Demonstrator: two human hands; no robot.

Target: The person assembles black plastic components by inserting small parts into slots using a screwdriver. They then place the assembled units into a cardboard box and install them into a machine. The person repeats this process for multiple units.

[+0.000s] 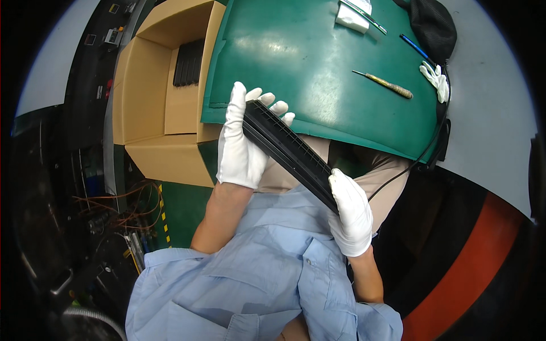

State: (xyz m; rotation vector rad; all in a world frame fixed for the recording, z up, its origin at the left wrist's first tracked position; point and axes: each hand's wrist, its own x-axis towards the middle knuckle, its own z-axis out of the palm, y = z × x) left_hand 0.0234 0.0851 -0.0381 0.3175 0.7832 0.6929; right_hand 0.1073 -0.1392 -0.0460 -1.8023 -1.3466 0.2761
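A long black slatted plastic part [293, 152] is held slantwise above my lap, in front of the table's near edge. My left hand [242, 150], in a white glove, grips its upper left end, with the thumb on the near side and the fingers round the far side. At the lower right end my right hand [350, 213], also white-gloved, is closed on the part. Rows of thin ribs show along the part's upper face. Its underside is hidden.
A green-matted table [273, 57] lies ahead, bearing a brown-handled screwdriver [392, 86], a blue pen [417, 48], a white glove [435, 80] and tweezers [364, 16] on a white pad. An open cardboard box [136, 94] at the left holds several black parts [188, 63]. A black cable [424, 152] hangs at the right.
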